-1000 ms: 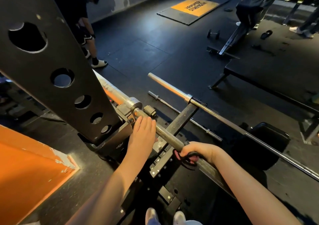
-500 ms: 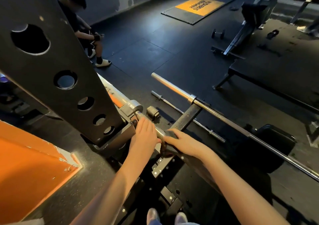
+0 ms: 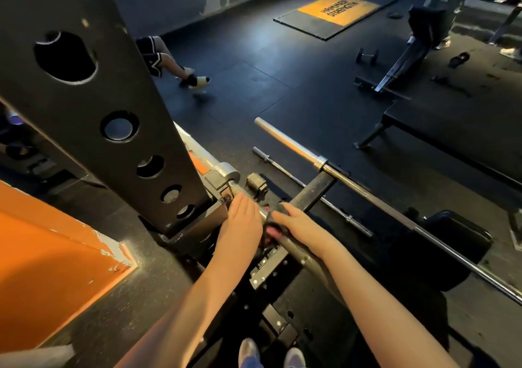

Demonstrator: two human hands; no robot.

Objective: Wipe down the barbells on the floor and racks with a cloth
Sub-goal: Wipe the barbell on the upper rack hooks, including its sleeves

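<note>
Left hand [image 3: 241, 222] lies palm-down on the near barbell [image 3: 295, 250], fingers close together and fairly straight, tips reaching toward the foot of the black rack upright [image 3: 113, 107]. Its thumb is out of sight under the palm, so a grip from below cannot be confirmed.

Just beside it, the right hand [image 3: 300, 225] holds a dark cloth [image 3: 275, 211] wrapped over the same bar, fingers curved across the top. Most of the cloth is covered by the hand. A pinkish patch shows beneath, but whether that is cloth or thumb is hard to tell.

The bar's shaft disappears under both hands and then under the right forearm. Its collar end sits against the rack, and the sleeve beyond is blocked by the upright.

A second barbell [image 3: 293, 144] rests across a rack arm [image 3: 313, 191] and runs off the right edge. A thinner bar [image 3: 268, 159] lies on the floor beneath it, partly hidden by that arm.

Two shoe tips [image 3: 248, 352] are cut off at the bottom. Another person's legs [image 3: 166, 62] show past the upright, the body hidden behind it.
</note>
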